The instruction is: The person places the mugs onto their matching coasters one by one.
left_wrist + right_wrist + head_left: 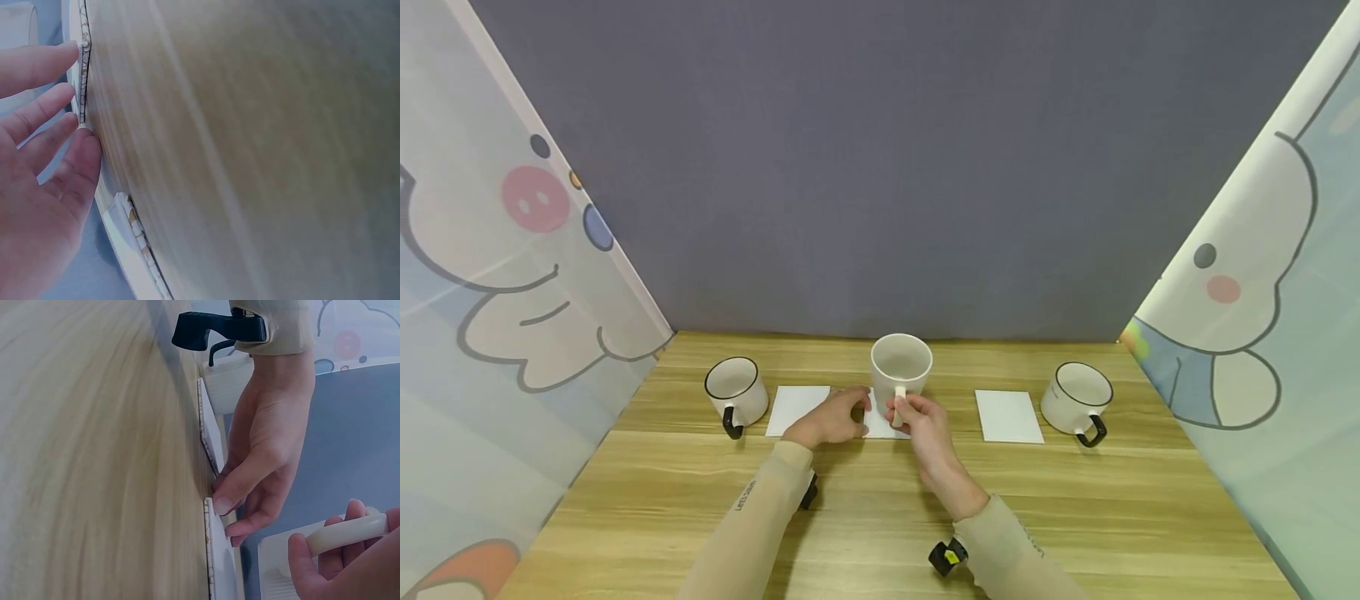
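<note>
My right hand (931,433) pinches the handle of a plain white mug (901,360), thumb over it. That mug is upright above the middle white square pad (886,425) and hides part of it. A gap shows between mug and pad in the right wrist view, where the mug's handle (350,534) lies across the fingers. At the pad's left side is my left hand (837,417), its fingers apart and lightly bent. In the left wrist view its fingertips (70,120) touch or nearly touch the edge of the middle pad (83,81).
Left on the wooden table (865,517) stand a black-rimmed white mug (737,393) with a black handle and a white square pad (793,404). A second such pad (1009,417) and black-rimmed mug (1075,400) stand right. A grey panel (880,167) closes the back.
</note>
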### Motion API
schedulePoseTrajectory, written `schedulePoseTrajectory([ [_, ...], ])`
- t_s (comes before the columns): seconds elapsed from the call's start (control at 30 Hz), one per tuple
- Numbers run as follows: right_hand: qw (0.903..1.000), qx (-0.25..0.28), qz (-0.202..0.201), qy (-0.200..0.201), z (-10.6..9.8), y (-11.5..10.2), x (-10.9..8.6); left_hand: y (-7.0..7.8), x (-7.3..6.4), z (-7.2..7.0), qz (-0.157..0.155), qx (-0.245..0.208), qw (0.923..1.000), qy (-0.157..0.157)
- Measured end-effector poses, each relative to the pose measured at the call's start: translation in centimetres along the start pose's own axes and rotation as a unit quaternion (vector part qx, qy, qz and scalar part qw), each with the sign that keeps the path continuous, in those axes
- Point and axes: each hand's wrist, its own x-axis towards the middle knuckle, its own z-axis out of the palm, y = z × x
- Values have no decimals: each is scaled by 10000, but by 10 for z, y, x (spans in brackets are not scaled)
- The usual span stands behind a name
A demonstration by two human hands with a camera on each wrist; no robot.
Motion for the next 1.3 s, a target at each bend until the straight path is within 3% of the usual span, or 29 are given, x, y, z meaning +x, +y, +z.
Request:
schedulePoseTrajectory([
  [0.9, 9994, -248, 174, -137, 3, 11, -2, -1, -1, 0, -93, -164, 9998, 71],
  [1.3, 9991, -336, 223, 98, 7, 20, -3, -1, -2, -1, -88, -149, 9998, 139],
])
